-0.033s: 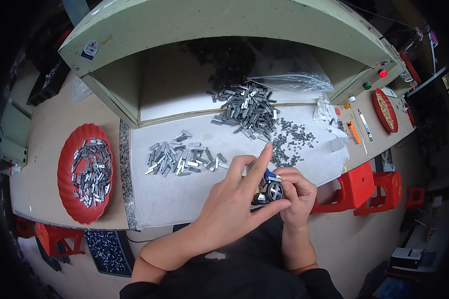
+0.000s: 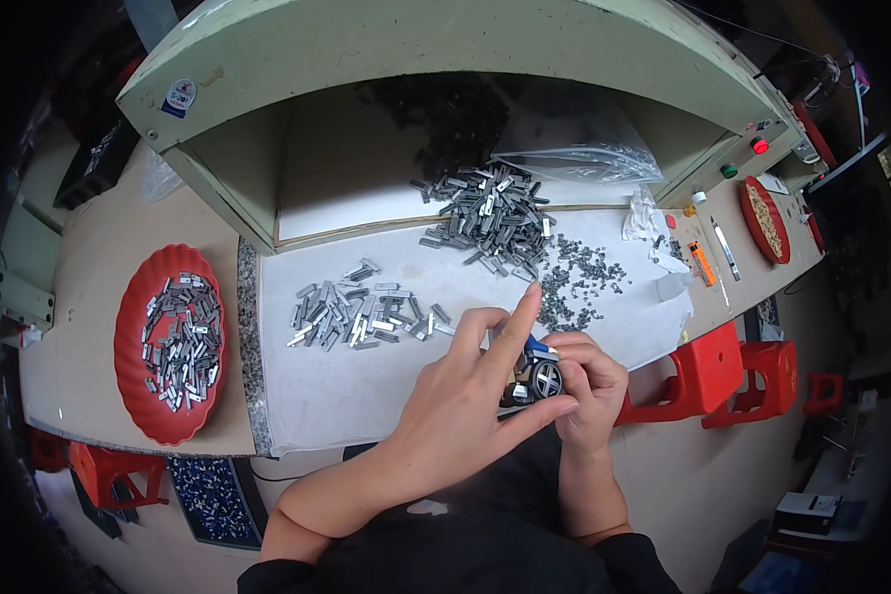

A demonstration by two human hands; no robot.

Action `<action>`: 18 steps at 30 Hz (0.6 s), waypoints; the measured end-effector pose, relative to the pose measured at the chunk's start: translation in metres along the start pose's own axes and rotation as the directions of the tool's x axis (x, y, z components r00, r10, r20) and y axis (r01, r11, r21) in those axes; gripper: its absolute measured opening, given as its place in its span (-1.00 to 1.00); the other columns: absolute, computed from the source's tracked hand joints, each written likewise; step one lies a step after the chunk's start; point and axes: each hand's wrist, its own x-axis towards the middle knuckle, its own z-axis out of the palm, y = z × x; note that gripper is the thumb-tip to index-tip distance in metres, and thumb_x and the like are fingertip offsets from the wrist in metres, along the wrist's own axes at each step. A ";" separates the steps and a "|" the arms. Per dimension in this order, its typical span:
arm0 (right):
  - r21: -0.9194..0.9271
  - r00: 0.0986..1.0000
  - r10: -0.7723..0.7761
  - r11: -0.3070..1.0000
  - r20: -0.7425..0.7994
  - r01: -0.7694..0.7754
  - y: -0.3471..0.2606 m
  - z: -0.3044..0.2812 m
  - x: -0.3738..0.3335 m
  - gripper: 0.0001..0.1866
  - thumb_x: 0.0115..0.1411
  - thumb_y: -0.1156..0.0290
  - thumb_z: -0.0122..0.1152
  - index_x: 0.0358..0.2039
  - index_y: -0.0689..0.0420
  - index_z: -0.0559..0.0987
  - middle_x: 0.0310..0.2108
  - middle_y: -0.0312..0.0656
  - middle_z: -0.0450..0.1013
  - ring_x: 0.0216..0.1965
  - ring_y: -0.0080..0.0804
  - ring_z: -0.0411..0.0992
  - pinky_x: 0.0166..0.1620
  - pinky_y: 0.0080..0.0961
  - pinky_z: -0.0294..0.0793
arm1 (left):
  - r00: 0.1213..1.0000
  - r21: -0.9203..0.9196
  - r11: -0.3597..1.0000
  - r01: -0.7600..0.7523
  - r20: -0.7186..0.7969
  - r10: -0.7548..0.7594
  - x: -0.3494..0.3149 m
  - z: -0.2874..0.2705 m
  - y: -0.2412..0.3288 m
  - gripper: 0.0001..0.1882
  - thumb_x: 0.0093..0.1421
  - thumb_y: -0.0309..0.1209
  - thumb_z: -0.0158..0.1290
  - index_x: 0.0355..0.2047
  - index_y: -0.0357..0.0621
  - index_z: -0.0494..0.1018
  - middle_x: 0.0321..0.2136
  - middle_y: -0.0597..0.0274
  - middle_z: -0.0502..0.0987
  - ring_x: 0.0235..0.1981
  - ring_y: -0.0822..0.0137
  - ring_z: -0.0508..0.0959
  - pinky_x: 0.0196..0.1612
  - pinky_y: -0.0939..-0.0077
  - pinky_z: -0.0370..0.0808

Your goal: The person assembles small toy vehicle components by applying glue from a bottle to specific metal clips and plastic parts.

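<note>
Between my two hands, over the front edge of the table, is a small toy-like vehicle [image 2: 544,379] with a black spoked wheel and a blue part on top. My left hand [image 2: 455,396] grips it from the left, thumb along the wheel's lower side and index finger stretched out past it. Pinched fingers of my right hand [image 2: 594,391] hold its right side. Much of the vehicle is hidden by my fingers. Just beyond lie a scattering of tiny dark parts [image 2: 576,277] and a loose group of grey metal bars [image 2: 351,315].
A taller heap of similar bars [image 2: 495,213] sits at the opening of a green cabinet [image 2: 218,198], beside a clear plastic bag [image 2: 584,163]. A red scalloped dish [image 2: 134,346] of bars stands left. An orange cutter [image 2: 702,264], a pen [image 2: 725,247] and red stools [image 2: 708,371] are right.
</note>
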 end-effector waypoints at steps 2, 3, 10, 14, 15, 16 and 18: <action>0.032 1.000 -0.002 0.999 -0.006 0.003 0.003 0.000 0.000 -0.92 0.03 0.64 0.02 -0.45 0.37 0.49 -0.33 -0.04 0.42 -0.31 -0.41 0.38 -0.24 -0.61 0.35 | 1.000 0.013 1.000 -0.002 0.002 0.002 0.000 0.000 -0.001 -0.16 -0.05 -0.11 0.13 0.13 -0.25 0.01 -0.25 0.02 0.24 -0.50 0.24 0.46 -0.49 0.49 0.44; 0.032 1.000 -0.002 0.999 -0.005 0.002 0.004 0.000 -0.001 -0.92 0.03 0.64 0.02 -0.45 0.37 0.49 -0.33 -0.04 0.42 -0.31 -0.41 0.38 -0.24 -0.61 0.35 | 1.000 0.013 1.000 -0.001 0.002 0.001 0.000 0.000 -0.001 -0.16 -0.05 -0.11 0.13 0.13 -0.25 0.01 -0.25 0.02 0.24 -0.50 0.24 0.46 -0.49 0.49 0.44; 0.042 0.999 -0.043 0.998 -0.018 0.044 0.005 0.001 0.001 -0.92 0.04 0.64 0.02 -0.46 0.36 0.48 -0.34 -0.03 0.42 -0.30 -0.39 0.38 -0.22 -0.58 0.35 | 0.995 0.008 0.996 -0.092 -0.027 0.092 0.001 0.000 -0.008 -0.19 -0.08 -0.13 0.15 0.12 -0.15 0.08 -0.24 0.07 0.25 -0.49 0.28 0.43 -0.48 0.49 0.42; -0.111 0.991 -0.126 0.985 0.033 0.129 -0.002 -0.004 0.003 -0.91 0.02 0.65 0.03 -0.44 0.33 0.50 -0.34 -0.04 0.42 -0.31 -0.37 0.40 -0.25 -0.57 0.37 | 0.986 -0.039 0.986 -0.164 0.012 0.165 0.000 0.000 -0.018 -0.20 -0.10 -0.18 0.16 0.13 -0.09 0.09 -0.13 0.09 0.25 -0.35 0.22 0.44 -0.34 0.47 0.42; -0.108 0.992 -0.127 0.986 0.028 0.129 -0.002 -0.005 0.004 -0.91 0.02 0.65 0.03 -0.44 0.33 0.50 -0.34 -0.04 0.42 -0.31 -0.37 0.40 -0.25 -0.57 0.37 | 0.986 -0.037 0.986 -0.165 0.017 0.166 0.000 0.002 -0.022 -0.20 -0.10 -0.18 0.16 0.13 -0.09 0.09 -0.13 0.09 0.25 -0.35 0.22 0.44 -0.34 0.47 0.42; -0.184 0.980 -0.181 0.964 0.080 0.193 -0.002 -0.007 0.005 -0.89 -0.01 0.65 0.05 -0.43 0.32 0.51 -0.33 -0.03 0.43 -0.31 -0.35 0.41 -0.25 -0.56 0.38 | 0.983 -0.125 0.975 -0.186 -0.026 0.184 0.000 0.005 -0.026 -0.20 -0.11 -0.19 0.17 0.12 -0.09 0.09 -0.09 0.07 0.24 -0.26 0.18 0.43 -0.26 0.44 0.40; -0.253 0.965 -0.227 0.934 0.129 0.254 -0.003 -0.010 0.006 -0.87 -0.03 0.65 0.07 -0.41 0.30 0.52 -0.32 -0.03 0.43 -0.30 -0.33 0.42 -0.25 -0.55 0.39 | 0.978 -0.211 0.956 -0.207 -0.064 0.197 0.001 0.008 -0.032 -0.20 -0.12 -0.21 0.18 0.12 -0.10 0.08 -0.04 0.06 0.22 -0.18 0.14 0.41 -0.18 0.42 0.39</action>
